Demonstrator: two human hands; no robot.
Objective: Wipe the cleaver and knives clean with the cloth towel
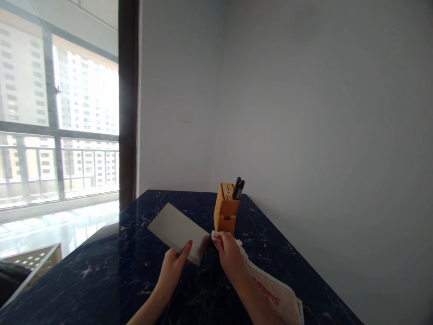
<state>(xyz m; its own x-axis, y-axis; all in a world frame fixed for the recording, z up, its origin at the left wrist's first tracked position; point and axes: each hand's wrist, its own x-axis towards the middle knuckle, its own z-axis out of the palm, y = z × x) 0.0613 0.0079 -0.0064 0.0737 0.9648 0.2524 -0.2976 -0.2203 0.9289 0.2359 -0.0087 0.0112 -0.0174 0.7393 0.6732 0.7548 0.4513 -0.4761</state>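
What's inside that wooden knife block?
Dark handles stick up from the wooden knife block, beside slots without handles. Whatever sits deeper inside is covered from view.

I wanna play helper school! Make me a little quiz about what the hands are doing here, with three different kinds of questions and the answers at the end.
1. Pick one. What does the left hand hold?
A) a spoon
B) the cleaver
C) a cup

2. True or false? Black handles stick up from the wooden knife block.

3. Fill in the missing word: The right hand grips a ____ with red lettering.

Key:
1. B
2. True
3. cloth
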